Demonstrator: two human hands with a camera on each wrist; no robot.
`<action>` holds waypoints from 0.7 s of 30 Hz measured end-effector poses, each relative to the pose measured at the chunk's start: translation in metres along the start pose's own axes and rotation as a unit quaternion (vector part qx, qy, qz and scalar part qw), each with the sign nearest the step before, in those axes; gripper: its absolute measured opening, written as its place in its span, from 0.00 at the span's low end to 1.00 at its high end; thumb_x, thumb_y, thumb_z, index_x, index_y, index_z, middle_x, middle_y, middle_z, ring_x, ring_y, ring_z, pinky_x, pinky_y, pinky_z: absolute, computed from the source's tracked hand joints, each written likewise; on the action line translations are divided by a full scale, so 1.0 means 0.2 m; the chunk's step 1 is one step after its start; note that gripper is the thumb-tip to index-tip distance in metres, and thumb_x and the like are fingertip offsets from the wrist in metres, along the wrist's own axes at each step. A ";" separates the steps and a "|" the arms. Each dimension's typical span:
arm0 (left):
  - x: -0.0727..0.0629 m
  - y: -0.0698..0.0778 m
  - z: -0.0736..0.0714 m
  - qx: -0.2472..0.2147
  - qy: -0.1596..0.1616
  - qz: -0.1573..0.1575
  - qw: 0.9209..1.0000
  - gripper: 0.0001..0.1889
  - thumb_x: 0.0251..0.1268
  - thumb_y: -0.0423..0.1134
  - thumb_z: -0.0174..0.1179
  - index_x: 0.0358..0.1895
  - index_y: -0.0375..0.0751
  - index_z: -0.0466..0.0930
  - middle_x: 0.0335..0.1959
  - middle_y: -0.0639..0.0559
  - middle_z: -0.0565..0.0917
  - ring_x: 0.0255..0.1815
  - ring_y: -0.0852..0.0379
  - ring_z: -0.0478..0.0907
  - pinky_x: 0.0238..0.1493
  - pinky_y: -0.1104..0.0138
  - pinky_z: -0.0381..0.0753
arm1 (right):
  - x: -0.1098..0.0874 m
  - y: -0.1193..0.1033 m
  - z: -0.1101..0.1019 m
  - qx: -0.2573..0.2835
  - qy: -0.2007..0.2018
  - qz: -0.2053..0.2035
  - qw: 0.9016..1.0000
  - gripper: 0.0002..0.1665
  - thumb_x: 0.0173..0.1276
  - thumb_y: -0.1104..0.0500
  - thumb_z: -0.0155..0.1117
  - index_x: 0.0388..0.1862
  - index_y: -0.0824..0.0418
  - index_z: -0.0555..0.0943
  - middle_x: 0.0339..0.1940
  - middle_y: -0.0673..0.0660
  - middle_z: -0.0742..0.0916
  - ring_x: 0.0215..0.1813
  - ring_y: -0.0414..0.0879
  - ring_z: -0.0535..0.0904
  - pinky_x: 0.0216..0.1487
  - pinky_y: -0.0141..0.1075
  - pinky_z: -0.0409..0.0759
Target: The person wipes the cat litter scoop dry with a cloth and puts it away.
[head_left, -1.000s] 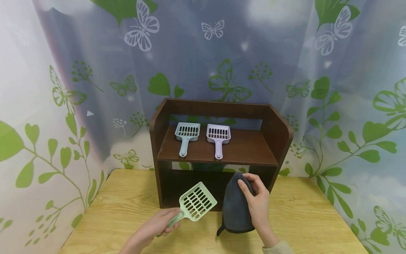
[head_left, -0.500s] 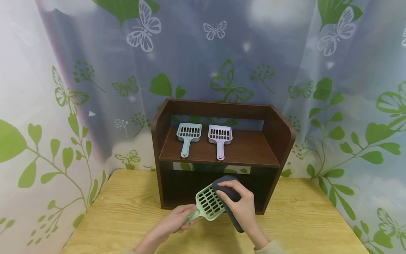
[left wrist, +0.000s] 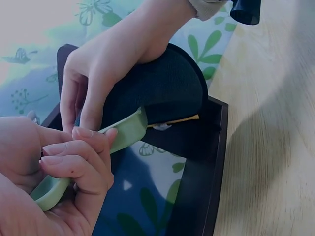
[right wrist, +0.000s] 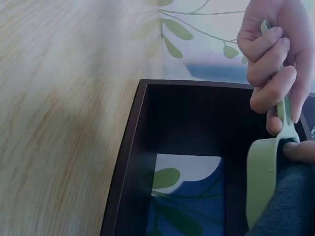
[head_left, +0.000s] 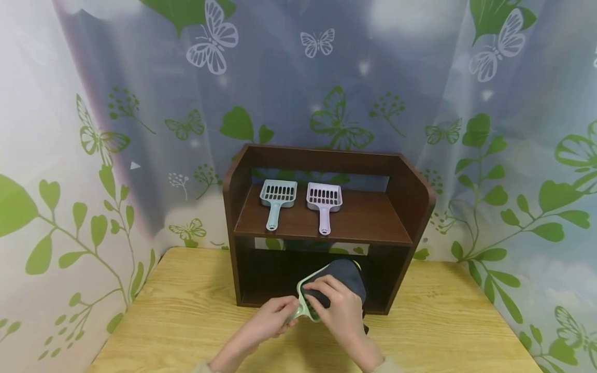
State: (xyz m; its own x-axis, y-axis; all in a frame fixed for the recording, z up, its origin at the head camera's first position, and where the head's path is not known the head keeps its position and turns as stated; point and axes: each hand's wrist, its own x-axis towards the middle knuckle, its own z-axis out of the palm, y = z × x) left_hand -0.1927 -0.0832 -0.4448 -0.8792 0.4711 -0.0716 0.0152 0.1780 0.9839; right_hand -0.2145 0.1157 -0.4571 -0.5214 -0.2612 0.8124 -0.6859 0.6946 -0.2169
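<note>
My left hand (head_left: 275, 317) grips the handle of a light green slotted litter scoop (head_left: 304, 311) in front of the shelf's lower opening. My right hand (head_left: 342, 313) holds a dark cloth (head_left: 349, 275) with a yellow bit at its edge, pressing it into the scoop's pan. Most of the slots are hidden under cloth and fingers. In the left wrist view, the left fingers (left wrist: 83, 157) wrap the scoop's handle, and the cloth (left wrist: 162, 86) spreads beyond the pan. The right wrist view shows the pan's side wall (right wrist: 261, 182) with the cloth (right wrist: 290, 201) against it.
A dark brown two-tier shelf (head_left: 364, 220) stands at the back of the wooden table (head_left: 186, 305). On its upper board lie a blue litter scoop (head_left: 275, 207) and a lilac litter scoop (head_left: 324, 210). A patterned curtain (head_left: 270, 67) hangs behind.
The green scoop has moved right and the cloth left, so they now meet. Its slots, visible earlier, are mostly covered. The right hand has shifted down toward the handle since half a second ago.
</note>
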 end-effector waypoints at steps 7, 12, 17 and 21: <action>0.00 -0.01 0.01 0.002 -0.014 0.000 1.000 0.19 0.84 0.48 0.44 0.45 0.38 0.79 0.26 0.55 0.73 0.19 0.64 0.59 0.19 0.76 0.57 | 0.00 0.00 0.00 -0.092 0.018 -0.050 0.994 0.22 0.42 0.61 0.88 0.36 0.48 0.88 0.34 0.44 0.84 0.29 0.37 0.80 0.24 0.27 0.76; 0.00 -0.01 0.02 -0.013 -0.012 -0.001 1.000 0.20 0.84 0.48 0.45 0.54 0.35 0.80 0.26 0.55 0.73 0.19 0.64 0.59 0.19 0.76 0.58 | 0.02 0.06 -0.02 -0.175 0.036 -0.045 0.983 0.21 0.42 0.63 0.88 0.34 0.52 0.85 0.34 0.48 0.82 0.27 0.41 0.80 0.22 0.32 0.77; 0.00 -0.01 0.03 -0.015 0.001 0.000 1.000 0.19 0.83 0.45 0.46 0.54 0.34 0.81 0.25 0.55 0.74 0.19 0.65 0.59 0.19 0.77 0.58 | 0.03 0.11 -0.05 -0.198 0.039 -0.025 0.979 0.22 0.42 0.63 0.88 0.34 0.54 0.85 0.36 0.50 0.82 0.28 0.44 0.82 0.19 0.34 0.76; -0.01 0.00 0.03 -0.006 0.027 0.009 1.000 0.17 0.82 0.43 0.47 0.48 0.34 0.82 0.24 0.55 0.75 0.20 0.65 0.61 0.18 0.76 0.57 | 0.02 0.12 -0.07 -0.199 0.025 -0.042 0.979 0.19 0.45 0.63 0.87 0.35 0.53 0.87 0.36 0.50 0.83 0.28 0.43 0.82 0.19 0.32 0.76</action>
State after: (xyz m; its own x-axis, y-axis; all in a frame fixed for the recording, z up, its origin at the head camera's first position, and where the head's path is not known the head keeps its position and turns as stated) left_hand -0.1884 -0.0794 -0.4463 -0.9034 0.4263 -0.0454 0.0258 0.1598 0.9868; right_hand -0.2268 0.1411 -0.4516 -0.4399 -0.3021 0.8457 -0.4677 0.8810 0.0715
